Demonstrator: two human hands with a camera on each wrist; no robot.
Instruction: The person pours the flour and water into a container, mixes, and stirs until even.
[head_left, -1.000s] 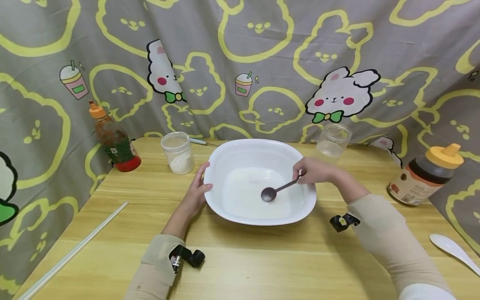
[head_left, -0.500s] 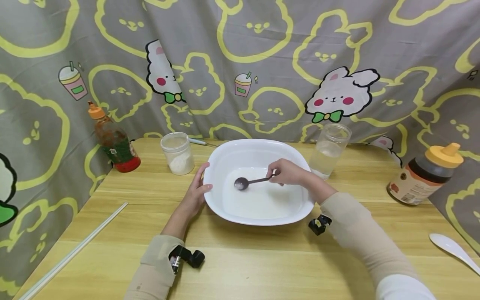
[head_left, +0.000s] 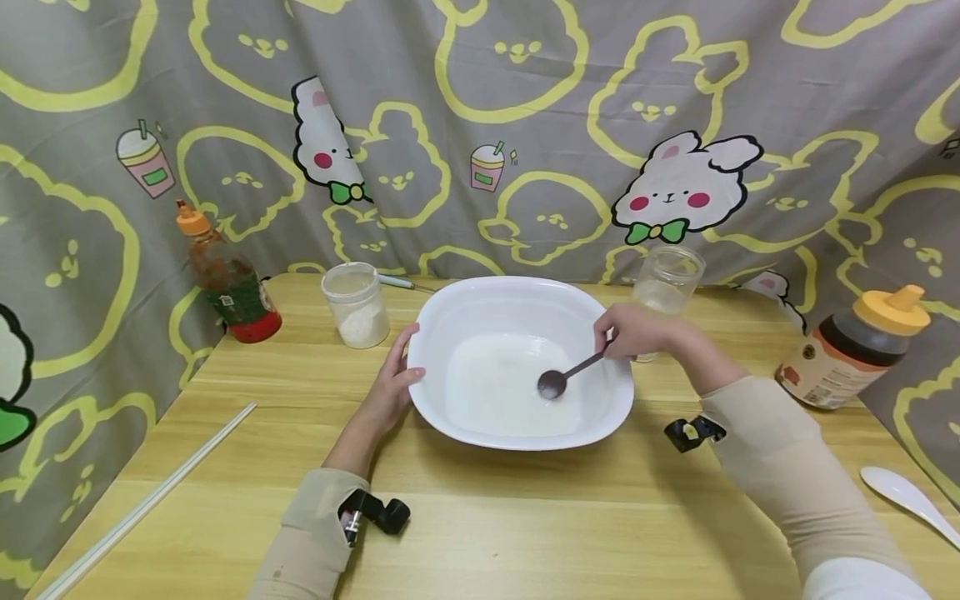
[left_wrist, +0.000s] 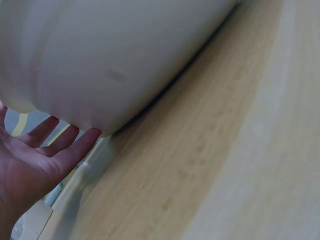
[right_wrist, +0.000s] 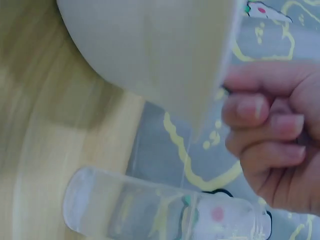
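Observation:
A white oval basin (head_left: 510, 312) stands mid-table with a shallow, milky white liquid (head_left: 487, 392) in it. My left hand (head_left: 390, 385) holds the basin's left side, its thumb over the rim. In the left wrist view, this hand's fingers (left_wrist: 62, 142) lie against the outer wall. My right hand (head_left: 637, 331) pinches the handle of a dark brown spoon (head_left: 552, 384) above the basin's right side. The spoon's bowl is down at the liquid. The right wrist view shows curled fingers (right_wrist: 265, 130) beside the rim, with the spoon mostly hidden behind the basin.
A jar of white powder (head_left: 362, 321) and a red sauce bottle (head_left: 232, 287) stand left of the basin. Behind my right hand is a clear jar (head_left: 669, 279) of liquid. A dark sauce bottle (head_left: 847, 350) and white spoon (head_left: 903, 496) are rightward; chopsticks (head_left: 153, 497) lie left.
My right hand swept the brown spoon left across the basin, then back to the right side. My left hand stays on the basin, which has not visibly moved.

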